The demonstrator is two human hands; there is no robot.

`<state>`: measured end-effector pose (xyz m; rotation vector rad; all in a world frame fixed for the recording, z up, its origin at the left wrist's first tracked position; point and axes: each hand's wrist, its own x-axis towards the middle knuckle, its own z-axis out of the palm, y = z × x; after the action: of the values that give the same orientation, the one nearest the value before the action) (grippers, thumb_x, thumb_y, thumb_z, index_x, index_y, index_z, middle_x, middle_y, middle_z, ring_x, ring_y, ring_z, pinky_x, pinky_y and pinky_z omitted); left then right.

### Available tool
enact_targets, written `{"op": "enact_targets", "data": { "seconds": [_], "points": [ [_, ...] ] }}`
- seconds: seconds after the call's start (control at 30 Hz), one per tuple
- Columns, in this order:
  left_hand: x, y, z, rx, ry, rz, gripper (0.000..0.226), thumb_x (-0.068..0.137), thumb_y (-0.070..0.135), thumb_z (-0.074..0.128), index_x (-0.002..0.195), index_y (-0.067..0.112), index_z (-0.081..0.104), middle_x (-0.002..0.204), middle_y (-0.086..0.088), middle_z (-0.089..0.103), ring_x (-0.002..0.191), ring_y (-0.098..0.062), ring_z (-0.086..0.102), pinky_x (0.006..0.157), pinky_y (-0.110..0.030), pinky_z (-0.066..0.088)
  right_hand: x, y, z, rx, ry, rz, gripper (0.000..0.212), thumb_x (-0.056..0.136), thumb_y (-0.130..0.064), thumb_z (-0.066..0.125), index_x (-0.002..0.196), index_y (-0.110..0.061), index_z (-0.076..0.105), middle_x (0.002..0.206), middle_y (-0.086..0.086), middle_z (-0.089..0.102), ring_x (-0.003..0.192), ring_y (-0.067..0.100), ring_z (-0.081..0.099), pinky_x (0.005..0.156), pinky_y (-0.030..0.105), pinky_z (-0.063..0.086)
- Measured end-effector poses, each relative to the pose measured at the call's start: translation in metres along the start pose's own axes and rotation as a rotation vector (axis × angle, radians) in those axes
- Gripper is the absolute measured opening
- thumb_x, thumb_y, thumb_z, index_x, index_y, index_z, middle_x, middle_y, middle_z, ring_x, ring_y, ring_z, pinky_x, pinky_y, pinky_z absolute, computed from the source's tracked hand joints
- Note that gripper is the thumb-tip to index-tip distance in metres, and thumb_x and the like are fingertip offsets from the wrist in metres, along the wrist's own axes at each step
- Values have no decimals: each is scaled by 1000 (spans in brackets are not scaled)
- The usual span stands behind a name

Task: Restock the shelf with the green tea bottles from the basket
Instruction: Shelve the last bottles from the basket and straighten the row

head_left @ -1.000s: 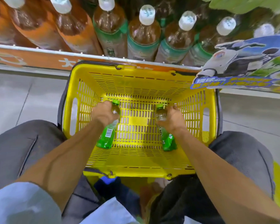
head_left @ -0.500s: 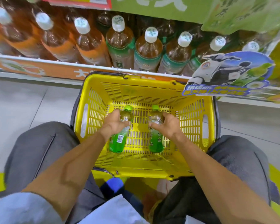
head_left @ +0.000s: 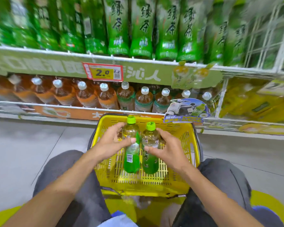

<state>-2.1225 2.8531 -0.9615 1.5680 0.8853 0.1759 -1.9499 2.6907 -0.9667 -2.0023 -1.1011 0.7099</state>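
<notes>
Two green tea bottles are held over the basket, which is set on the floor between the person's knees. The left bottle is gripped by the left hand: the fingers are curled round its clear upper part and the thumb is laid across the front. The right bottle is gripped in the same way by the right hand. Both are seen above the basket's middle, just beside each other, with green caps turned toward the basket's far rim and green bottoms toward its near side; whether they touch cannot be told. A barcode is shown on the left bottle's label.

Beyond the basket's far rim a low shelf is filled with brown bottles with white caps. Higher above the basket, a high shelf is packed with tall green bottles, blurred. A red and yellow price tag marked 2.0 is fixed to its edge. A scooter sign is seen just past the basket's far right corner.
</notes>
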Motion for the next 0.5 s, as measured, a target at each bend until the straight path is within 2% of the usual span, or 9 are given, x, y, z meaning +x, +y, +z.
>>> {"op": "enact_targets", "data": {
  "seconds": [0.03,0.07,0.13,0.2,0.3,0.37,0.4,0.47,0.5],
  "points": [
    [-7,14,-5,-17,-10,35,46,84,2,79,113,30,58,114,15,64,103,21,58,84,-4,46,-2,-12,-11,29,10,-23,89,73,-43,90,148,-15,51,133,-10,61,121,5,58,107,25,46],
    [-13,26,-10,-19,-17,60,45,83,7,80,115,30,60,118,14,67,115,10,59,89,-9,48,-5,-24,-21,57,24,-55,86,72,-43,90,146,-19,53,130,-14,63,118,0,59,106,23,47],
    [-24,56,-20,-10,-25,135,52,79,23,86,124,30,61,128,14,67,132,-9,53,98,-17,48,-9,-46,-44,105,55,-110,79,71,-40,91,141,-27,58,124,-21,67,114,-6,61,103,20,48],
    [-32,91,-26,-9,-21,197,60,78,30,85,129,35,54,136,19,58,138,-9,45,102,-15,42,-11,-67,-68,141,78,-138,85,68,-46,91,143,-26,57,125,-21,67,115,-9,60,104,19,48],
    [-37,146,-25,-20,-36,296,63,81,21,83,132,34,50,129,24,61,130,2,52,105,-16,43,-7,-94,-108,179,133,-177,97,63,-60,88,147,-25,53,133,-13,66,122,-2,59,107,32,49],
    [-34,183,-20,-42,-22,342,67,84,9,79,141,21,46,114,30,65,109,18,58,92,-7,47,-3,-111,-137,204,160,-212,96,65,-55,90,147,-24,53,133,-12,67,125,5,61,108,39,49],
    [-28,201,-16,-63,-6,375,70,84,6,78,144,15,43,112,31,60,98,23,57,83,-1,44,1,-119,-152,211,177,-233,93,66,-51,91,146,-23,54,131,-10,68,123,9,63,107,42,50],
    [-22,240,-6,-52,34,444,73,83,10,80,146,12,42,112,26,53,88,27,53,75,3,39,7,-137,-184,195,225,-275,91,66,-47,91,145,-21,55,126,-8,71,118,12,67,105,43,51],
    [-17,259,-2,-40,53,482,74,83,14,81,145,13,42,111,22,54,90,24,55,74,2,39,11,-146,-200,173,247,-304,90,66,-45,91,145,-19,55,125,-8,72,117,11,67,105,41,51]
  ]
}}
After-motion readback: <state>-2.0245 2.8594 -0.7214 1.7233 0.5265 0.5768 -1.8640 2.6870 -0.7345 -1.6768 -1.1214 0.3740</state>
